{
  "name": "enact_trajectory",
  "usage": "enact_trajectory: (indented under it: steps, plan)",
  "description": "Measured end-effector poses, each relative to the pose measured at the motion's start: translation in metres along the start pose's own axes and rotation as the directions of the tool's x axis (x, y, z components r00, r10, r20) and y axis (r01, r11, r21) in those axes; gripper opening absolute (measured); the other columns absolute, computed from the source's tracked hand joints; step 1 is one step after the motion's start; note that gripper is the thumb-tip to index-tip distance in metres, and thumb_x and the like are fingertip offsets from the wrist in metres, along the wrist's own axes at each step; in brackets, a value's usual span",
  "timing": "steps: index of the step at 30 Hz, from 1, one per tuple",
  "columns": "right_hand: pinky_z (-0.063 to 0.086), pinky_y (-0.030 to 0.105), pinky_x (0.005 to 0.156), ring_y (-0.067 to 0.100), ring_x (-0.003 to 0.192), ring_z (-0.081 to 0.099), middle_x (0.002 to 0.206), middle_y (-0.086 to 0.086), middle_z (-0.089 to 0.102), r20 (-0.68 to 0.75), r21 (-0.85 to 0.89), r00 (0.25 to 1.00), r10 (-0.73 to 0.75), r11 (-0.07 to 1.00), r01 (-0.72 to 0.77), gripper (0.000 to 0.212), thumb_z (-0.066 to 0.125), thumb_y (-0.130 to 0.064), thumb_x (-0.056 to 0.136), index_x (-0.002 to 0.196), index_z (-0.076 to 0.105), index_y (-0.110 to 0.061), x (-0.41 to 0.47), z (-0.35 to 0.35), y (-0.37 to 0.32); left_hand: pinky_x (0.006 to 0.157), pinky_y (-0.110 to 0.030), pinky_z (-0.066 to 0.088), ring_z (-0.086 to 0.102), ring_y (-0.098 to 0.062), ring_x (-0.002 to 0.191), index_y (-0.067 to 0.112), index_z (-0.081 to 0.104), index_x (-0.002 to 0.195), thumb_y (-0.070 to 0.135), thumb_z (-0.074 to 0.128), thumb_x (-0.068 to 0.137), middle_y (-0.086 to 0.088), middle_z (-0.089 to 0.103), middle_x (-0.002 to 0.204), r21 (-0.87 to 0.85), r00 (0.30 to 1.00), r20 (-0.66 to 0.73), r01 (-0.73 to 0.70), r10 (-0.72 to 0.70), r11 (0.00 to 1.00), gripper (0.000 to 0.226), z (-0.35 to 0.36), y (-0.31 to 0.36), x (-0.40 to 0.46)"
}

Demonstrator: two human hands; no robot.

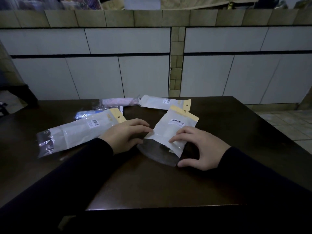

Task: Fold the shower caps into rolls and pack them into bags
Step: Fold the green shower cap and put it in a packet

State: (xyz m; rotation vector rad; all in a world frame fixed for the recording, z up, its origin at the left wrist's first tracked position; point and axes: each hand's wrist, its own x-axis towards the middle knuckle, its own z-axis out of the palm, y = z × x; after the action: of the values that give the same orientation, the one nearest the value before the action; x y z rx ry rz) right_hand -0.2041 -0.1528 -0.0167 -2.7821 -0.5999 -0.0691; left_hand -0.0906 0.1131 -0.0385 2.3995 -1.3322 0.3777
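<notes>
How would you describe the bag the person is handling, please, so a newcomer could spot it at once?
On the dark wooden table, look between the left hand and right hand near the middle. The white plastic bag with a yellow header strip and barcode label lies there. Unlike the other bags, it is short, and both hands touch it.

I am looking at a home interior: a dark wooden worktop, a tiled ledge over white panels, and patterned fabrics piled behind.
</notes>
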Motion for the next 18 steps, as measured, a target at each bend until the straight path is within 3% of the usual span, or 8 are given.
enact_trajectory:
  steps: [4, 7, 9, 11, 14, 16, 18]
  plan:
    - [0.044, 0.02, 0.095, 0.0, 0.114, 0.044, 0.125, -0.019, 0.046, -0.038, -0.007, 0.999, -0.018, 1.0, 0.018, 0.05, 0.065, -0.057, 0.078, 0.124, 0.053, -0.044, -0.003, 0.005, 0.005, 0.091, -0.029, 0.049, 0.057, -0.01, 0.112, 0.027, 0.063, 0.118, 0.028, 0.063, 0.087, 0.006, 0.059, 0.127, -0.008, 0.987, -0.05, -0.153, 0.153, 0.988, 0.031, 0.008, 0.01, 0.003]
    - [0.045, 0.023, 0.094, 0.003, 0.109, 0.049, 0.126, -0.017, 0.047, -0.079, -0.076, 0.993, -0.083, 0.994, 0.077, 0.053, 0.058, -0.065, 0.077, 0.125, 0.054, -0.041, -0.005, 0.007, 0.004, 0.091, -0.021, 0.047, 0.06, -0.013, 0.104, 0.015, 0.073, 0.103, 0.032, 0.061, 0.087, -0.001, 0.068, 0.114, -0.06, 0.979, -0.062, -0.198, 0.195, 0.978, 0.027, 0.013, 0.019, 0.006]
    - [0.042, 0.017, 0.088, 0.003, 0.103, 0.049, 0.125, -0.019, 0.045, -0.083, -0.097, 0.995, -0.055, 0.994, 0.047, 0.064, 0.055, -0.074, 0.071, 0.127, 0.049, -0.043, -0.004, 0.008, 0.001, 0.092, -0.018, 0.046, 0.06, -0.011, 0.104, 0.015, 0.075, 0.1, 0.035, 0.06, 0.087, 0.0, 0.071, 0.108, -0.118, 0.984, -0.068, -0.173, 0.166, 0.978, 0.028, 0.014, 0.021, 0.006]
    - [0.036, 0.011, 0.082, 0.004, 0.096, 0.049, 0.12, -0.018, 0.05, -0.092, -0.136, 0.994, -0.053, 0.99, 0.041, 0.062, 0.053, -0.074, 0.072, 0.123, 0.054, -0.04, -0.002, 0.009, -0.004, 0.091, -0.023, 0.049, 0.06, -0.009, 0.104, 0.017, 0.075, 0.099, 0.037, 0.059, 0.087, 0.003, 0.071, 0.107, -0.169, 0.989, -0.078, -0.135, 0.123, 0.976, 0.029, 0.014, 0.019, 0.004]
    - [0.041, 0.025, 0.086, 0.005, 0.089, 0.054, 0.109, -0.014, 0.061, -0.085, -0.201, 0.994, -0.065, 0.979, 0.047, 0.04, 0.047, -0.057, 0.085, 0.106, 0.069, -0.031, 0.0, 0.011, -0.004, 0.088, -0.024, 0.05, 0.061, -0.009, 0.103, 0.018, 0.075, 0.097, 0.032, 0.061, 0.086, 0.004, 0.07, 0.11, -0.161, 0.988, -0.11, -0.127, 0.11, 0.979, 0.023, 0.015, 0.02, 0.003]
    - [0.04, 0.028, 0.091, 0.005, 0.092, 0.056, 0.106, -0.015, 0.064, -0.082, -0.143, 0.997, -0.014, 0.99, 0.002, 0.033, 0.047, -0.05, 0.09, 0.101, 0.071, -0.031, 0.001, 0.012, 0.0, 0.085, -0.019, 0.049, 0.061, -0.007, 0.098, 0.021, 0.076, 0.095, 0.029, 0.065, 0.085, 0.004, 0.07, 0.107, -0.167, 0.99, -0.1, -0.114, 0.099, 0.979, 0.017, 0.015, 0.02, 0.003]
    - [0.04, 0.016, 0.088, 0.001, 0.092, 0.056, 0.109, -0.014, 0.067, -0.08, 0.05, 0.99, 0.119, 0.992, -0.115, 0.023, 0.054, -0.044, 0.091, 0.101, 0.072, -0.033, 0.001, 0.009, 0.006, 0.079, -0.013, 0.047, 0.062, -0.002, 0.087, 0.032, 0.075, 0.088, 0.027, 0.07, 0.083, 0.009, 0.068, 0.096, -0.227, 0.998, -0.068, -0.003, -0.013, 0.974, 0.009, 0.013, 0.022, 0.002]
